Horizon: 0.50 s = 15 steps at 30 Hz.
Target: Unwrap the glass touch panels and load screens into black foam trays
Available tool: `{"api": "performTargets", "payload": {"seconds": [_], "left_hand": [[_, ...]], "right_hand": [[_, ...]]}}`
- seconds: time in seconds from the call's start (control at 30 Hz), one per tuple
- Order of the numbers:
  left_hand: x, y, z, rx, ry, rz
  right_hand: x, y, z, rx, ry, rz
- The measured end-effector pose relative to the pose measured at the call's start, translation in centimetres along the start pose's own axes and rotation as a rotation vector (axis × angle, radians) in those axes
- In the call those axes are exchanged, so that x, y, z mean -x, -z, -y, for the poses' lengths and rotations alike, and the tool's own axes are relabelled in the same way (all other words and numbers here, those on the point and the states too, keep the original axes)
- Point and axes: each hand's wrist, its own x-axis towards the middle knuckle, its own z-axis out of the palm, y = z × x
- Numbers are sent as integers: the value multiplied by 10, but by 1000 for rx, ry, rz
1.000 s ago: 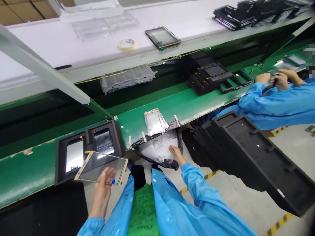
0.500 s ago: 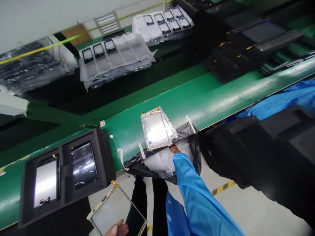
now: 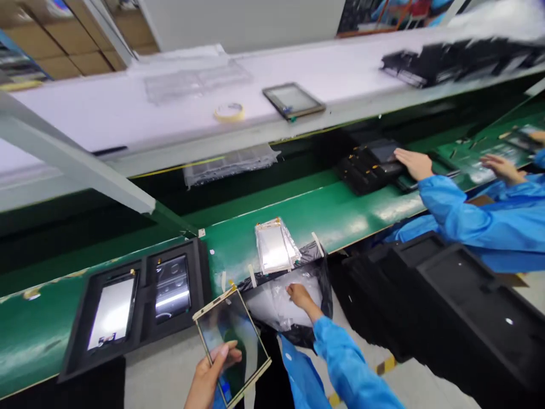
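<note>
Left hand's point(image 3: 213, 372) fingers pinched one glass panel point(image 3: 247, 324), not yet set down; right hand's point(image 3: 301, 297) fingers curled over the black bag point(image 3: 327, 292), grip unclear; two screens point(image 3: 172, 287) filled the tray point(image 3: 199, 272), more panels point(image 3: 275, 250) lay stacked on the desk point(image 3: 317, 207)

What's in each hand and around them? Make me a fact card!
Left hand: holds a thin see-through panel
Right hand: curled, at the clear plastic in a black bag; grip unclear
Bench: green, with stacked panels beside the bag
Tray: black, with two screens
Neighbour: a co-worker's hand by a black pile
</note>
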Motion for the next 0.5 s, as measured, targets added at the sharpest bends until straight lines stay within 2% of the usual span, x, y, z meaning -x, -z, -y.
{"api": "performTargets", "payload": {"seconds": [0.1, 0.17, 0.2, 0.27, 0.3, 0.37, 0.43, 0.5], "left_hand": [[-4, -24, -39, -95, -169, 81], [-3, -44, -68, -104, -267, 155], [-2, -54, -83, -79, -299, 207], [5, -70, -111, 15, -327, 331], [8, -75, -124, 69, -331, 394], [14, -79, -143, 142, -336, 495], [14, -73, -151, 124, -349, 532], [6, -60, -145, 61, -342, 500]], "right_hand": [[71, 2, 47, -294, 149, 161], [107, 0, 77, -516, 268, 204], [119, 2, 91, -575, 305, 173], [128, 18, 118, -574, 324, 16], [125, 34, 131, -559, 324, -85], [108, 86, 160, -520, 348, -282], [79, 157, 193, -469, 413, -473], [43, 237, 233, -350, 502, -669]]}}
